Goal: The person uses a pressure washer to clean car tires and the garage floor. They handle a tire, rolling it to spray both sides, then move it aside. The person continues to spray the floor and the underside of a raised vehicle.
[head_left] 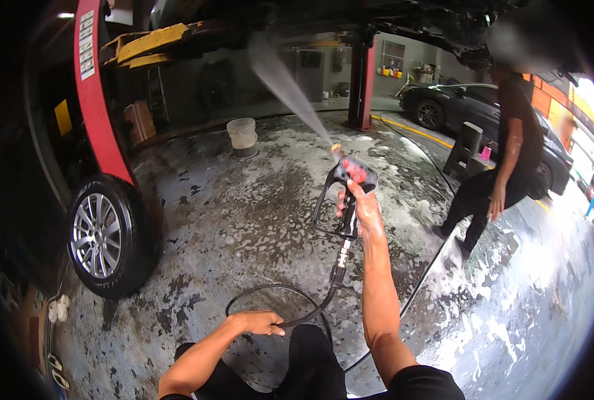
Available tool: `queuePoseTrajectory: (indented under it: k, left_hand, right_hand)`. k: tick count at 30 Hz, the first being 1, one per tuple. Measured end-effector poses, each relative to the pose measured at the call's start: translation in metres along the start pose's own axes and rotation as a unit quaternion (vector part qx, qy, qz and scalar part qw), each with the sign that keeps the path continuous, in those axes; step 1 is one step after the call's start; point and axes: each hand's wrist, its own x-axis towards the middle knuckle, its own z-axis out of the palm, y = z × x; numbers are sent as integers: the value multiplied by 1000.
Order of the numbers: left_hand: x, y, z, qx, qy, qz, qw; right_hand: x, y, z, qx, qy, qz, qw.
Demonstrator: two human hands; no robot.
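Left hand [260,323] curls around the black hose [297,303]. Right hand [362,212] grips the spraying pressure-washer gun [346,193]. What the white bucket [243,137] holds cannot be made out.

Daylight enters from 3 o'clock, beyond the open shop side; that edge is blown out white, detail lost. Wet floor [257,220] picks up broad glare, strongest toward 4 o'clock where foam and water shine. Interior at 9 to 12 o'clock dim, underside of the raised car [404,17] near black. Spray [287,83] reads as a soft pale streak. Heavy fisheye bending: lift post [97,100] curves, corners fall to a black vignette. The bystander [504,153] at 2 o'clock is backlit, with a smeared patch above the shoulders. Centre reasonably sharp.
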Motion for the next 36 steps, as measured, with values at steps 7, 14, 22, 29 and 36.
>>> queuePoseTrajectory:
  k: [7, 14, 22, 29, 36]
  left_hand:
    - [-43, 4, 24, 79, 20, -116, 990]
    - [-52, -12, 57, 53, 50, -91, 993]
    - [-59, -12, 90, -20, 277, 18, 961]
    - [-98, -30, 115, -86, 366, 113, 920]
    - [-152, 72, 123, -129, 208, 166, 955]
  right_hand:
    - [-34, 58, -28, 47, 35, 19, 998]
    - [-117, 28, -40, 19, 142, -39, 989]
    - [-147, 4, -73, 63, 161, -131, 976]
    - [-184, 6, 11, -94, 124, 32, 987]
    - [-237, -96, 101, -297, 14, 200, 934]
